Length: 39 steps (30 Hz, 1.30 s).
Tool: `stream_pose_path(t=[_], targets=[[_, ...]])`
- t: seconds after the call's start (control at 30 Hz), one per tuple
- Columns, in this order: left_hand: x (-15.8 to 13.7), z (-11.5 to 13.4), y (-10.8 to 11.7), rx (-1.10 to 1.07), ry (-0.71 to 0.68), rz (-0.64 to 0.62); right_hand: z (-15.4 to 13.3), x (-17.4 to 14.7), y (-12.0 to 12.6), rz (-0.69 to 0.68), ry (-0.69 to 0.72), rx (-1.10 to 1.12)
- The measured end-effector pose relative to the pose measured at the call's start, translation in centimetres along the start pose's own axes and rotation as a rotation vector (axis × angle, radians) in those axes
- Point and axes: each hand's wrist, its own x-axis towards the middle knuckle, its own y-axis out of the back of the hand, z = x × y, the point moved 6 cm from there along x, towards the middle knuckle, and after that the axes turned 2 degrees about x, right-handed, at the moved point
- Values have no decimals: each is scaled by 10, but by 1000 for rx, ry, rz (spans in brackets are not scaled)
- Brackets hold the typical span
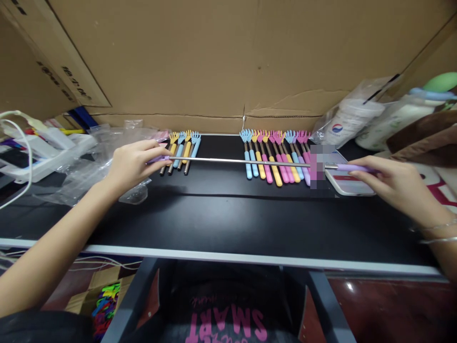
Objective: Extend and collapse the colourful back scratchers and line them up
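Note:
A telescopic back scratcher (221, 160) is drawn out long and level above the black table. My left hand (134, 159) is closed around its purple end at the left, the claw mostly covered by my fingers. At the other end, my right hand (396, 183) grips the purple handle. Behind and below the rod lies a row of several back scratchers (266, 164) with blue, yellow, pink and purple handles, claws toward the back. A smaller group of blue and yellow back scratchers (186, 151) lies beside my left hand, some with bare metal ends facing me.
Crumpled clear plastic bags (93, 166) and a white power strip (53, 155) with cables are at left. A phone (352, 188), a bagged cup (352, 119) and a green-topped bottle (385, 121) stand or lie at right. Cardboard (214, 62) walls the back.

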Motion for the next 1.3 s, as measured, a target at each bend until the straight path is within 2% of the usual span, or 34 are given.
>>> stream_pose_path(t=[0.17, 0.3, 0.43, 0.67, 0.8, 0.97, 1.07, 1.3], targets=[[2, 4, -1, -25, -14, 33, -2, 0, -2, -34, -4, 7], [9, 20, -2, -48, -31, 29, -15, 3, -12, -106, 32, 28], [17, 36, 1, -58, -43, 29, -28, 6, -14, -93, 62, 15], [19, 38, 0, -75, -48, 42, -29, 5, -4, -82, 82, 25], [20, 44, 1, -97, -64, 37, -31, 4, -9, -116, 113, 53], [29, 78, 6, -133, -185, 62, -63, 10, -27, -210, 130, 57], [34, 92, 7, -132, -222, 97, -85, 13, -32, -207, 156, 21], [34, 93, 5, -158, -199, 117, -95, 15, -26, -167, 129, -36]])
